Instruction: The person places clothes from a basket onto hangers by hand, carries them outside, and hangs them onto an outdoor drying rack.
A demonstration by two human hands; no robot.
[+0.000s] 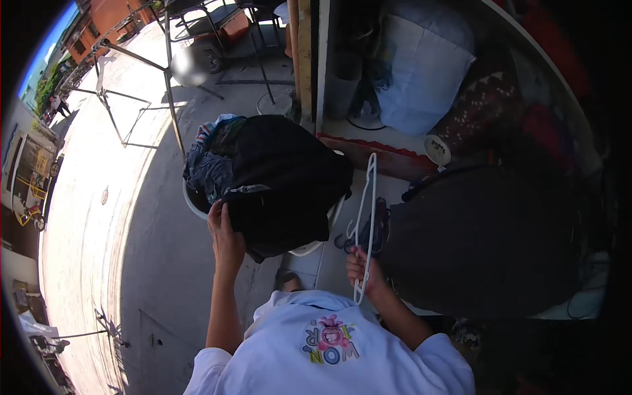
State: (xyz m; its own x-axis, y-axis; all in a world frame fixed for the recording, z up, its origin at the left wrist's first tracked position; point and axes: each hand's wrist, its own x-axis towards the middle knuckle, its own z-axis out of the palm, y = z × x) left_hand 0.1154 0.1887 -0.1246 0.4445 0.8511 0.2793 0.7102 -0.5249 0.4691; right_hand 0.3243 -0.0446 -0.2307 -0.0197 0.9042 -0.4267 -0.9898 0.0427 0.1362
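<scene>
My left hand (227, 238) pinches the near edge of a black garment (289, 174) draped over a heap of laundry. Under it, bluish-grey clothes (207, 172) stick out on the left, and the pale rim of a tub (195, 207) shows below them. In my right hand (366, 270) is a white clothes hanger (372, 197), held upright and closed in by the fingers. Several dark hangers (380, 227) appear just behind it; whether they hang, lie or are also held, I cannot tell.
To the right is a large dark cloth-covered shape (487, 240). A white sack (424, 72) stands behind a reddish doorway ledge (378, 157). Metal frame poles (172, 99) rise at the upper left, beside a sunlit road (85, 197). A vehicle (214, 39) is parked beyond.
</scene>
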